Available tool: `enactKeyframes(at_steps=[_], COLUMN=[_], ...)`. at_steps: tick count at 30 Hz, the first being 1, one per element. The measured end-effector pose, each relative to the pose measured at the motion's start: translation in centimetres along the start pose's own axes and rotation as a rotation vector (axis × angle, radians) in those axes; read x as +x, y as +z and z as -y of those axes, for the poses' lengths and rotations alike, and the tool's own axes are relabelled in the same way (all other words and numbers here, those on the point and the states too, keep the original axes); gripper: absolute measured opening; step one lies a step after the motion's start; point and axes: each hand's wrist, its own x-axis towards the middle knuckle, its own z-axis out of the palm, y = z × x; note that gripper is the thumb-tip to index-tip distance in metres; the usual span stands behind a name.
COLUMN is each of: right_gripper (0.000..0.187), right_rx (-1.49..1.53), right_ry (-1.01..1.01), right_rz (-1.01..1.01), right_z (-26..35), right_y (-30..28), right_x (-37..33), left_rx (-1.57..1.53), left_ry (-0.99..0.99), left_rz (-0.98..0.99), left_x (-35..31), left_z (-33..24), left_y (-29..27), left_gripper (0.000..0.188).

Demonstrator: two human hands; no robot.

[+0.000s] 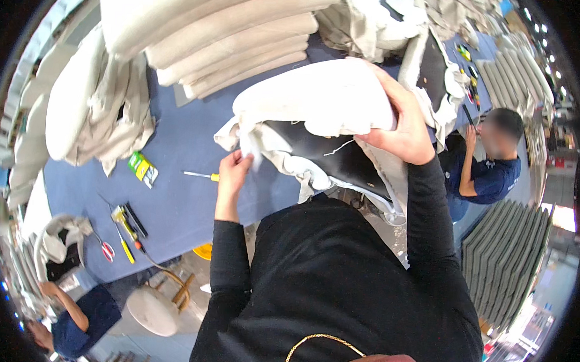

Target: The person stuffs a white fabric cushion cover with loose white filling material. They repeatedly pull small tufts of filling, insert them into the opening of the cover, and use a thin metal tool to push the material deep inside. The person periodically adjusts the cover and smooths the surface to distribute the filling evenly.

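A padded cushion (pixel 312 95) with a white and cream fabric cover is tilted up in front of me, above the blue table. My right hand (pixel 404 121) grips its right end, thumb below and fingers over the top. At its lower left, my left hand (pixel 235 169) has its fingertips pinched on the loose white fabric edge (pixel 256 155), which is slightly blurred. The cushion's black underside (pixel 313 143) shows between folds of loose cover, with a white thread across it. Beside my left hand is a screwdriver (pixel 201 175); the hand hides the end of its yellow handle.
Stacked cream cushions (pixel 225 38) stand at the back of the blue table (pixel 174 215). Further left are another covered cushion (pixel 75 103), a green packet (pixel 142 169), scissors (pixel 107 250) and hand tools. Co-workers sit at left (pixel 84 320) and right (pixel 492 162). A round stool (pixel 152 311) stands below.
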Motion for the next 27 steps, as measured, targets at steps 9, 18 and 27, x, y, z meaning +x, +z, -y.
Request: enactKeyframes(at_steps=[9,18,27], right_gripper=[0.087,0.086,0.084], right_rx=[-0.016,0.117,0.038], right_ry=[-0.107,-0.014,0.043], right_rz=[0.079,0.1,-0.012], right_z=[0.3,-0.5,0.0], right_y=[-2.1,-4.9,-3.5], right_x=[-2.3,-5.2,-5.5], left_rx=[-0.265,-0.445,-1.115], left_ry=[0.0,0.105,0.839], left_rz=[0.056,0.1,0.452], left_x=[-6.5,-10.3,-11.7], left_z=[-8.5,-10.6,-19.3], left_y=[-2.8,-4.1,-2.7], left_gripper=[0.032,0.013,0.016])
